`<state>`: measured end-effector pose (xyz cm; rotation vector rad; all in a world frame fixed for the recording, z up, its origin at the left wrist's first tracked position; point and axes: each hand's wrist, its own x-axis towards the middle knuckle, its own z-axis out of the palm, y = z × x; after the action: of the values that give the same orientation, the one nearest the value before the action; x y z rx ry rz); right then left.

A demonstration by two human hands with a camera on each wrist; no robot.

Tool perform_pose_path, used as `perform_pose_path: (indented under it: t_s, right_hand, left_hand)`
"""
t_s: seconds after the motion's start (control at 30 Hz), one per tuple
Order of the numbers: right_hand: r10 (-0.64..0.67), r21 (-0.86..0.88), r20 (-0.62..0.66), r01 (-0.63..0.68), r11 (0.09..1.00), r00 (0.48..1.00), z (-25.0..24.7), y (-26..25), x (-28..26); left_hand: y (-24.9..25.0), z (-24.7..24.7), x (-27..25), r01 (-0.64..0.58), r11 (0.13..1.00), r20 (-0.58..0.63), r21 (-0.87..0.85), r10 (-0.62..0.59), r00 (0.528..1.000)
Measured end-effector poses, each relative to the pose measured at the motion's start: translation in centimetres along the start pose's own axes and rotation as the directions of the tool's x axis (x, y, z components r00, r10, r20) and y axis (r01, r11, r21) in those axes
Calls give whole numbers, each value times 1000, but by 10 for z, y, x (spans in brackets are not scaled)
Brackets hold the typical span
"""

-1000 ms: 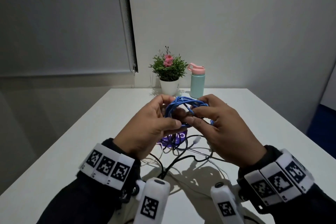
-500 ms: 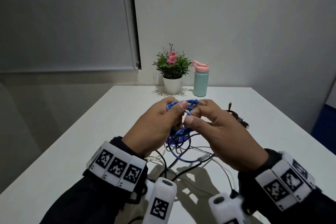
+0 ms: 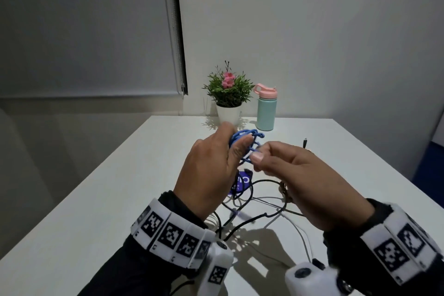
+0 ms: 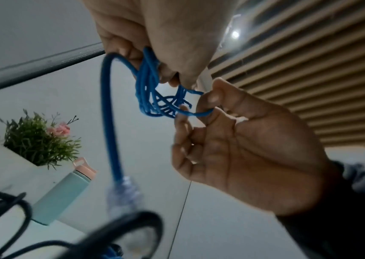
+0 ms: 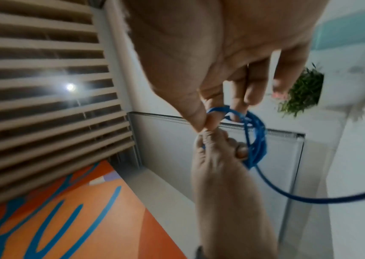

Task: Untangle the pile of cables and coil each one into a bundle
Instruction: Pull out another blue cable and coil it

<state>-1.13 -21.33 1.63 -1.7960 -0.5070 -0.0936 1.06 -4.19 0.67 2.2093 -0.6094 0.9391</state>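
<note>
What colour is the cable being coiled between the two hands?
Blue. The blue cable shows best in the left wrist view, gripped by the left hand and pinched by the right hand.

I can make out only a scrap of print: white letters that look like "Cl" on a purple card (image 3: 243, 181) lying on the tabletop (image 3: 120, 187) near its middle, under the tangle of cables, with a smaller line beneath too tiny for me to read. The white wristbands (image 3: 168, 233) and the white camera housings (image 3: 217, 271) carry black-and-white square marker codes, no letters or numbers. I can read nothing else.
</note>
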Motion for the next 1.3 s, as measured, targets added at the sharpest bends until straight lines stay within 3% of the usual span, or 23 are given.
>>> perform_pose_path:
  t_s: [0.1, 0.23, 0.3, 0.4, 0.47, 0.53, 0.63, 0.7, 0.77, 0.83, 0.93, 1.03, 1.1, 1.3]
  right_hand:
    - [-57, 19, 9, 57, 998, 998, -1, -1, 0]
    - [32, 194, 9, -33, 980, 999, -7, -3, 3]
    - [12, 234, 8, -14, 972, 1000, -8, -3, 3]
    - [36, 401, 117, -80, 913, 992, -11, -4, 1]
    - [46, 377, 145, -98, 921, 988, -16, -6, 1]
    - [-47, 156, 41, 40, 987, 998, -21, -6, 0]
    - [-286, -177, -155, 258, 950, 946, -24, -8, 3]
    - [-314, -182, -244, 275, 944, 918, -28, -2, 7]
    - [-250, -146, -330, 213, 966, 910, -34, 7, 13]
    - [-130, -97, -352, 103, 990, 927, -40, 19, 18]
    - [53, 9, -167, -52, 999, 985, -39, 33, 21]
    - [145, 23, 65, -147, 989, 987, -34, 40, 21]
    - [159, -13, 125, -159, 987, 979, -34, 41, 20]
    - [175, -64, 241, -164, 984, 955, -27, 37, 15]
  left_hand:
    - [-1, -5, 3, 43, 997, 15, -70, -42, 999]
    - [-3, -1, 0, 67, 992, 99, -108, -56, 993]
    - [-11, -1, 1, 118, 987, 118, -105, -105, 987]
    - [-26, -5, 4, 229, 956, 157, -184, -202, 967]
    - [-32, -6, 3, 246, 952, 170, -182, -216, 962]
    - [-33, -5, 3, 261, 948, 188, -182, -227, 956]
    - [-31, -3, 1, 285, 920, 312, -269, -196, 930]
    - [-24, 0, -1, 256, 922, 395, -289, -129, 909]
    - [-13, 1, -3, 244, 903, 445, -354, -67, 893]
    - [-5, 2, -5, 296, 807, 474, -510, -23, 880]
    - [2, -1, -6, 327, 720, 474, -612, 2, 880]
    - [4, -2, -6, 297, 702, 391, -647, -29, 920]
    - [5, -1, -5, 304, 708, 367, -638, -68, 928]
    - [1, -2, -5, 339, 806, 484, -486, -75, 872]
